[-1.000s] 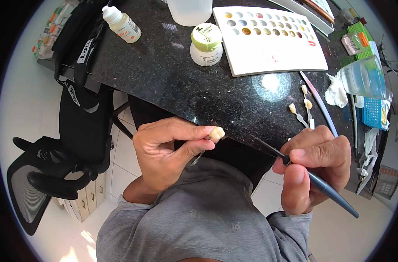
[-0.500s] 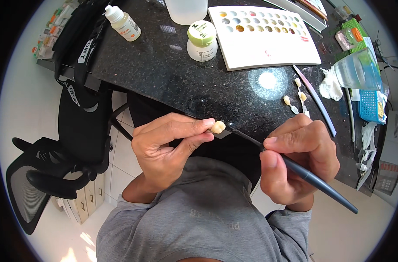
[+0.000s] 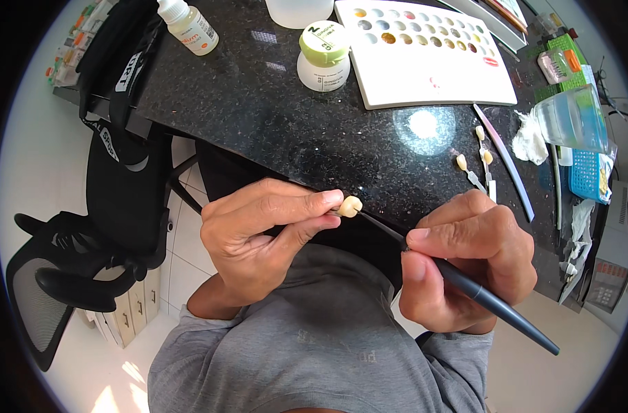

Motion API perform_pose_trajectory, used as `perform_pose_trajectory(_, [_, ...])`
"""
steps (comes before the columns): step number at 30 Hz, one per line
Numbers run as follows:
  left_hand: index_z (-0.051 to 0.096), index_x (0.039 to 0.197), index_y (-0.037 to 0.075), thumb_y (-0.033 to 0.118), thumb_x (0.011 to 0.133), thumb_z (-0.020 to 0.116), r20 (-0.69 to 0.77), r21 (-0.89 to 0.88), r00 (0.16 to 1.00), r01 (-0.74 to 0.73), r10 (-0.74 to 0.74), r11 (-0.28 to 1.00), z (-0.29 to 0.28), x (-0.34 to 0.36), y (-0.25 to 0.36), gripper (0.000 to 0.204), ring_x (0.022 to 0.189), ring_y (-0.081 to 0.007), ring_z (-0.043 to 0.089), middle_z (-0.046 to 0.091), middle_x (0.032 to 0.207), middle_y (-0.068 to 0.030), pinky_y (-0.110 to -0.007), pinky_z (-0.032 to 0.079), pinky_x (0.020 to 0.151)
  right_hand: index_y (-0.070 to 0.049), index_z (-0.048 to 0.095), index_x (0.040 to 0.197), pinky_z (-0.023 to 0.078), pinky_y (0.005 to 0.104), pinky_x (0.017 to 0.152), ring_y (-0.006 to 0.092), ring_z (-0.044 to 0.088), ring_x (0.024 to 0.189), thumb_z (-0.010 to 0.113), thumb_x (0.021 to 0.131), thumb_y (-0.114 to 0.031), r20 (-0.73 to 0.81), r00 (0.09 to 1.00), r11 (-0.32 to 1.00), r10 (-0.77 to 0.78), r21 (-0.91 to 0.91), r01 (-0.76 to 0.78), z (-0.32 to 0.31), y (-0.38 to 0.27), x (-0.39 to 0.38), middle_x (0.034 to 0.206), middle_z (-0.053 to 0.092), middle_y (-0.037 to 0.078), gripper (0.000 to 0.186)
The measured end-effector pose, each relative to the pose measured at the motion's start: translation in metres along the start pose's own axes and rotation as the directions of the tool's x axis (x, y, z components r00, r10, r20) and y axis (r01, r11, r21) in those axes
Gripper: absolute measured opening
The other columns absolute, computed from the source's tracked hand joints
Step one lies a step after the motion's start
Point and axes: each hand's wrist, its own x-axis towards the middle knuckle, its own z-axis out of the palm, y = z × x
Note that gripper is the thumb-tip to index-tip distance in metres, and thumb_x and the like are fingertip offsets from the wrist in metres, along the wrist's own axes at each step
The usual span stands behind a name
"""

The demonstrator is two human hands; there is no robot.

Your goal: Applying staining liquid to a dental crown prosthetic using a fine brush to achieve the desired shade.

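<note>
Between the thumb and forefinger of my left hand [image 3: 266, 227] is a cream-coloured dental crown [image 3: 350, 206], shaped like a molar. A thin stem or holder seems to run from it into the pinched fingertips, mostly hidden. My right hand [image 3: 472, 258] grips a dark fine-tipped brush [image 3: 500, 313] like a pen, its thick handle slanting down to the right. The brush's dark point meets the crown's right side, or lies very close to it. Both hands hover just off the near edge of the black speckled worktop [image 3: 259, 117].
Beyond the hands stand a white palette [image 3: 424, 76] with coloured wells, a green-lidded jar [image 3: 323, 58] and a dropper bottle [image 3: 190, 29]. Tooth-shade tabs [image 3: 463, 163], a curved strip [image 3: 507, 162], crumpled tissue [image 3: 529, 140], a clear cup [image 3: 569, 120] and a blue basket [image 3: 589, 172] lie right. A black chair [image 3: 121, 213] stands left.
The brush tip has come onto or close to the crown's right side, and the crown is turned slightly. My right hand has shifted a little left and down. The worktop view has shifted slightly.
</note>
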Motion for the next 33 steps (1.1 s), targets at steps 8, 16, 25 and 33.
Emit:
perform_pose_trajectory(8, [0.07,0.087,-0.002,-0.002,0.071,0.077,0.002,-0.009,1.0,-0.004,0.004,1.0,0.0003,-0.0002,-0.0009,0.017,0.063,-0.0131,0.064,0.068,0.074,-0.0129,-0.021,0.052,0.056,0.006,0.054,0.078,0.042,0.0233,0.039,0.0163,0.055,0.047,0.067,0.069,0.001,-0.01,1.0,1.0,0.024,-0.008,-0.025,0.0009,-0.0008,0.0,0.063,0.054,0.01,0.016])
perform_pose_trajectory(16, [0.07,0.087,-0.002,-0.003,0.071,0.076,0.005,-0.014,1.0,0.0,0.001,1.0,0.0,0.0002,-0.0002,0.017,0.063,-0.0135,0.065,0.068,0.075,-0.0132,-0.021,0.053,0.057,0.006,0.054,0.08,0.043,0.0236,0.039,0.0167,0.055,0.047,0.066,0.069,0.002,-0.001,1.0,1.0,-0.004,-0.011,0.004,0.0006,0.0001,-0.0002,0.064,0.055,0.011,0.018])
perform_pose_trajectory(25, [0.07,0.087,-0.002,-0.002,0.071,0.077,-0.009,-0.023,1.0,0.011,-0.011,1.0,-0.0001,0.0002,-0.0001,0.017,0.063,-0.0135,0.065,0.068,0.075,-0.0133,-0.021,0.053,0.056,0.006,0.054,0.079,0.043,0.0239,0.039,0.0168,0.055,0.048,0.067,0.069,0.001,0.007,1.0,1.0,0.013,-0.014,-0.013,0.0021,-0.0011,-0.0002,0.065,0.055,0.011,0.017])
perform_pose_trajectory(33, [0.069,0.09,-0.003,-0.005,0.072,0.075,0.029,-0.045,1.0,-0.001,0.003,0.999,0.0016,0.0013,0.0,0.019,0.069,-0.0162,0.067,0.069,0.079,-0.0139,-0.023,0.055,0.061,0.005,0.055,0.082,0.044,0.0219,0.041,0.0136,0.054,0.049,0.069,0.072,-0.001,-0.004,1.0,0.998,0.02,0.052,-0.02,-0.0048,-0.0027,-0.0034,0.067,0.055,0.01,0.018])
